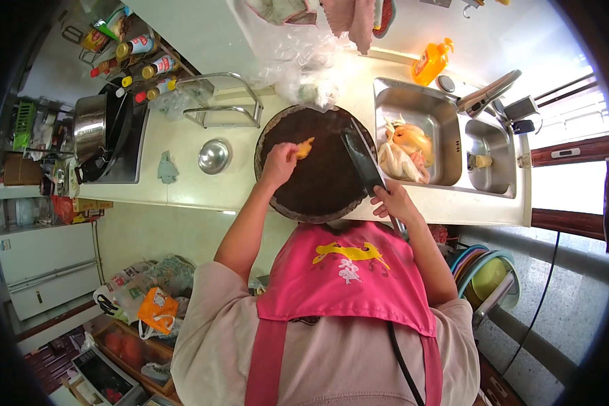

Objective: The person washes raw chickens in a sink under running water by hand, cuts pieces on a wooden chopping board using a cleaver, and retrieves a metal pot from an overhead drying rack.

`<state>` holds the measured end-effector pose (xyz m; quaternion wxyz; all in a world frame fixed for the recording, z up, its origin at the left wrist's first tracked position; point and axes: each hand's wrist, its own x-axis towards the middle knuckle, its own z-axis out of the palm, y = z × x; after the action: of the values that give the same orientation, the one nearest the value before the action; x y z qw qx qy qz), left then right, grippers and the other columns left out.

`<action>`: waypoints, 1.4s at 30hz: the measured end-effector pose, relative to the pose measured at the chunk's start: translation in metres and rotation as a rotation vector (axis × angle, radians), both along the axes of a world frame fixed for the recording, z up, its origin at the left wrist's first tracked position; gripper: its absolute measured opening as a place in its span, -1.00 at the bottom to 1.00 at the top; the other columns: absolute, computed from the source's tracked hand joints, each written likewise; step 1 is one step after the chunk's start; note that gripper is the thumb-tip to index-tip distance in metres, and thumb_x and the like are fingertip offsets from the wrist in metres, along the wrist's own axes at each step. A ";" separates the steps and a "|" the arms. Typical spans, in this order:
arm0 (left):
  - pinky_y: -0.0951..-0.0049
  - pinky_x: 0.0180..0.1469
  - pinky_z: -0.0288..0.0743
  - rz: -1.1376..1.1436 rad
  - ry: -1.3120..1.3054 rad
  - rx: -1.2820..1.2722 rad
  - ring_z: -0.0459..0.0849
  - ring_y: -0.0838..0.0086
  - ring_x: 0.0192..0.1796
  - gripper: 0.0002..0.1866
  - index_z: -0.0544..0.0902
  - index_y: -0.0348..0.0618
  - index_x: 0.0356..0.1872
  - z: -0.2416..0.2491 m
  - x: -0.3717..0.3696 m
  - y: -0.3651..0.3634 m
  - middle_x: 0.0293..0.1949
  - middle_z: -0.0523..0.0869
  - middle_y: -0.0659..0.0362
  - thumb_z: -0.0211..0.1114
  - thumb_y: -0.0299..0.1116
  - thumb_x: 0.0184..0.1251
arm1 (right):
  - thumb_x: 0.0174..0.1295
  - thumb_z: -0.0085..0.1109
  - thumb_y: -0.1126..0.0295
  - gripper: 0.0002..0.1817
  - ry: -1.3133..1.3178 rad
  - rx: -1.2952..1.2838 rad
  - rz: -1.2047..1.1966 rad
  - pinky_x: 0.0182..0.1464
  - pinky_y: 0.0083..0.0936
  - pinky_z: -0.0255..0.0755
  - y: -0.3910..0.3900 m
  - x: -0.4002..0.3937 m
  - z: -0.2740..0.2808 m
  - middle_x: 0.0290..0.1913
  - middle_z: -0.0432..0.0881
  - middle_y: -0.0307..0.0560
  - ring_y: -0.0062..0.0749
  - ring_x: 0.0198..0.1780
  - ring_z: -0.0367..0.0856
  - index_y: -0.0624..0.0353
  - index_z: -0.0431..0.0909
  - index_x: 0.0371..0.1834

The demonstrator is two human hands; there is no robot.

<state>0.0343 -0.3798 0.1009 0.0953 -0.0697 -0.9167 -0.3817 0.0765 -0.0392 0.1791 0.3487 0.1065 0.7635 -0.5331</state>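
My left hand pinches a small yellow-orange chicken piece above the left part of a round dark chopping board. Its exact cut is too small to tell. My right hand is closed round the handle of a cleaver. The dark blade lies over the right part of the board, pointing away from me and apart from the piece. Plucked, pale yellow poultry lies in the larger sink basin, just right of the board.
A metal bowl and a metal rack stand left of the board. Plastic bags lie behind it. Further left is a large pot. An orange pump bottle and the faucet are behind the sink.
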 end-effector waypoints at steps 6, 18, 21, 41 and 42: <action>0.23 0.13 0.48 0.138 0.095 -0.020 0.58 0.15 0.03 -0.78 0.69 -0.20 -0.13 -0.015 0.018 0.008 -0.03 0.67 0.11 0.35 -0.49 0.17 | 0.48 -0.04 0.03 -0.52 0.171 0.108 0.035 -0.59 -0.53 0.35 -0.008 0.003 0.000 -0.56 0.55 -0.16 -0.55 -0.64 0.46 0.27 0.61 -0.27; 0.28 -0.08 0.58 0.221 0.238 0.076 0.62 0.23 -0.05 -0.85 0.75 -0.16 -0.25 -0.043 0.007 0.014 -0.16 0.69 0.13 0.44 -0.44 0.13 | 0.50 -0.12 -0.06 -0.43 0.255 0.116 0.185 -0.32 -0.36 0.48 -0.079 0.006 0.005 -0.61 0.52 0.07 -0.39 -0.50 0.59 0.29 0.65 -0.17; 0.28 -0.09 0.58 0.227 0.264 0.048 0.64 0.22 -0.08 -0.87 0.75 -0.18 -0.29 -0.043 0.003 0.014 -0.19 0.71 0.13 0.44 -0.48 0.10 | 0.50 -0.11 -0.02 -0.48 0.227 0.139 0.204 -0.26 -0.28 0.51 -0.088 -0.001 0.006 -0.52 0.56 0.23 -0.10 -0.41 0.69 0.26 0.63 -0.07; 0.31 -0.06 0.57 0.312 0.255 0.146 0.61 0.21 -0.04 -0.82 0.70 -0.23 -0.16 -0.034 0.021 0.009 -0.12 0.68 0.13 0.39 -0.44 0.23 | 0.47 -0.08 -0.10 -0.38 0.087 0.217 0.217 -0.31 -0.38 0.47 -0.035 0.010 0.025 -0.61 0.54 -0.06 -0.45 -0.49 0.53 0.34 0.65 -0.22; 0.32 -0.06 0.57 0.319 0.249 0.136 0.61 0.21 -0.04 -0.83 0.70 -0.23 -0.17 -0.031 0.022 0.011 -0.12 0.68 0.13 0.39 -0.44 0.24 | 0.47 -0.09 -0.10 -0.38 0.116 0.207 0.203 -0.32 -0.38 0.47 -0.047 0.009 0.022 -0.61 0.54 -0.05 -0.44 -0.49 0.54 0.36 0.64 -0.23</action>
<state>0.0560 -0.3689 0.0701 0.2716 0.0360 -0.8695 -0.4111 0.0856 -0.0864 0.2015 0.3433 0.0332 0.8400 -0.4189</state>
